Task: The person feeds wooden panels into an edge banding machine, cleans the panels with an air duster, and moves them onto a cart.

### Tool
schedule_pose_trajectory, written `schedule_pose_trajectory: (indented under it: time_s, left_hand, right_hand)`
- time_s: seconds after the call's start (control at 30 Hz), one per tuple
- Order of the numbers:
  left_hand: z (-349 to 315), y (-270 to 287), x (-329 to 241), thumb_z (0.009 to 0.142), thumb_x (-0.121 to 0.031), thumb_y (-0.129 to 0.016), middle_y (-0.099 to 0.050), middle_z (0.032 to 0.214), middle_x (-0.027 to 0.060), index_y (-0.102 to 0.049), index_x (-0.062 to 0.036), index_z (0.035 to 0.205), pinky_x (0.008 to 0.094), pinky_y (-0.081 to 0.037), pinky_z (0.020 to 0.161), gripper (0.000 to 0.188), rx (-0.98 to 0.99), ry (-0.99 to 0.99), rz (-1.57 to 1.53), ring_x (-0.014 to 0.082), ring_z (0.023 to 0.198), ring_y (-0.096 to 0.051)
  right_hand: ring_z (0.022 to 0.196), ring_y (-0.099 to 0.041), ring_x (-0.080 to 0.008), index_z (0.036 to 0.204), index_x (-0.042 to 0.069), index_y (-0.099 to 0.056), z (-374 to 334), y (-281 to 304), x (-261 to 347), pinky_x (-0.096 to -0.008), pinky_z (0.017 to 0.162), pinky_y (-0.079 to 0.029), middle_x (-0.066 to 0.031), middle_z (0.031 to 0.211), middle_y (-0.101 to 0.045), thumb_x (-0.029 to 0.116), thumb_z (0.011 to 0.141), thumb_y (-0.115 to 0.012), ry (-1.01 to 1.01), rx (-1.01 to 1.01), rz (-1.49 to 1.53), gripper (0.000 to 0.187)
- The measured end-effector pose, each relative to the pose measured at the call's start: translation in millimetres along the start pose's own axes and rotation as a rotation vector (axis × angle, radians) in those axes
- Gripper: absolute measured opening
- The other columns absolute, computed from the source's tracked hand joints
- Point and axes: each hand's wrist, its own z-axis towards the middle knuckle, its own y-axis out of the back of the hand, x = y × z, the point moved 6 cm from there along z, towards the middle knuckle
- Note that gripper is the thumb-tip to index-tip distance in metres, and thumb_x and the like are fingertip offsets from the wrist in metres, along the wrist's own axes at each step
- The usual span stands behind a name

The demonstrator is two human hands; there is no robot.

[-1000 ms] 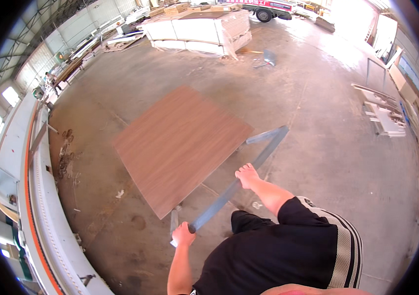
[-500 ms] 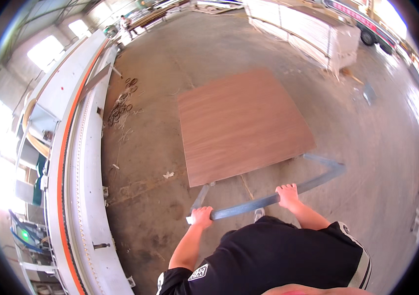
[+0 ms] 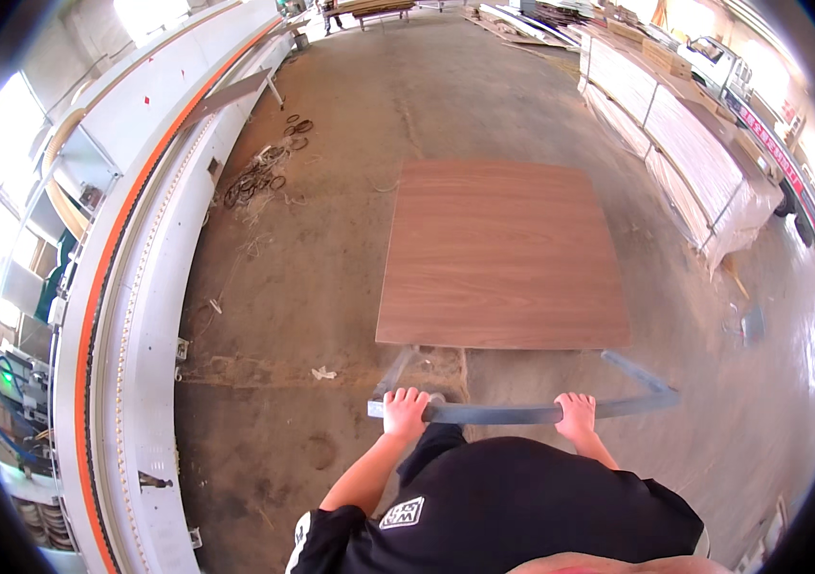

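Note:
Across my front runs the grey metal push bar (image 3: pixel 494 413) of a cart, its two bent ends reaching forward to a wide brown wood-grain board (image 3: pixel 503 258). My left hand (image 3: pixel 406 413) is wrapped round the bar close to its left end. Further right, my right hand (image 3: pixel 576 415) grips the same bar, fingers curled over the top. The board lies flat just beyond the bar and hides whatever carries it.
Along the left stands a long white machine (image 3: pixel 154 258) with an orange strip. Dark coiled straps (image 3: pixel 259 177) lie on the floor beside it. A long wrapped stack of panels (image 3: pixel 666 143) stands at right, near a truck (image 3: pixel 771 143). More boards (image 3: pixel 379 10) are piled far ahead.
The bar and board have swung to the right and now sit squarely ahead, nearly level in view. The machine and the wrapped stack have shifted in view. Both hands keep hold.

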Motion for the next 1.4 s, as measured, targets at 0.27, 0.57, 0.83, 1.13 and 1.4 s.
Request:
schedule_pose_trajectory:
  time_s: [0.27,0.57,0.83,1.13,1.4]
  left_hand:
    - [213,-20,79,0.068,-0.018,-0.072,-0.064,0.103,0.0025,-0.063,-0.0187,0.106,0.0440,-0.039,0.090,0.039,0.166,-0.026,-0.021,0.0252,0.106,-0.058]
    - [445,-15,181,0.063,-0.018,-0.074,-0.065,0.100,0.0023,-0.065,-0.0196,0.104,0.0439,-0.039,0.095,0.041,0.123,0.011,-0.027,0.0268,0.104,-0.058]
    - [668,-22,288,0.069,-0.023,-0.076,-0.064,0.115,0.0054,-0.064,-0.0186,0.112,0.0447,-0.035,0.106,0.044,0.360,0.108,0.120,0.0275,0.117,-0.056]
    - [903,-42,284,0.069,-0.014,-0.071,-0.062,0.113,0.0038,-0.065,-0.0181,0.112,0.0608,-0.019,0.118,0.043,0.006,0.119,-0.032,0.0284,0.121,-0.052]
    - [1125,-45,365,0.069,-0.014,-0.069,-0.061,0.109,0.0038,-0.063,-0.0178,0.112,0.0518,-0.030,0.108,0.044,0.107,-0.057,-0.056,0.0286,0.114,-0.054]
  right_hand:
    - [0.106,-0.060,-0.0271,0.098,0.020,-0.066,221,8,-20,-0.0426,0.096,-0.038,-0.0036,0.101,-0.067,0.018,0.070,-0.074,-0.100,0.074,-0.034,0.029]
    - [0.102,-0.060,-0.0257,0.096,0.020,-0.065,451,24,-9,-0.0431,0.093,-0.037,-0.0047,0.095,-0.065,0.016,0.071,-0.070,-0.076,-0.104,0.051,0.026]
    - [0.119,-0.056,-0.0245,0.109,0.019,-0.065,672,54,-12,-0.0536,0.118,-0.023,-0.0016,0.111,-0.066,0.020,0.066,-0.075,0.113,-0.085,0.154,0.044]
    - [0.123,-0.054,-0.0287,0.103,0.017,-0.065,862,90,-101,-0.0593,0.119,-0.021,-0.0049,0.114,-0.063,0.018,0.067,-0.072,-0.137,-0.164,0.028,0.036]
    - [0.121,-0.054,-0.0271,0.099,0.019,-0.066,1066,107,-106,-0.0566,0.118,-0.024,-0.0048,0.109,-0.063,0.015,0.064,-0.075,-0.197,-0.042,0.040,0.036]
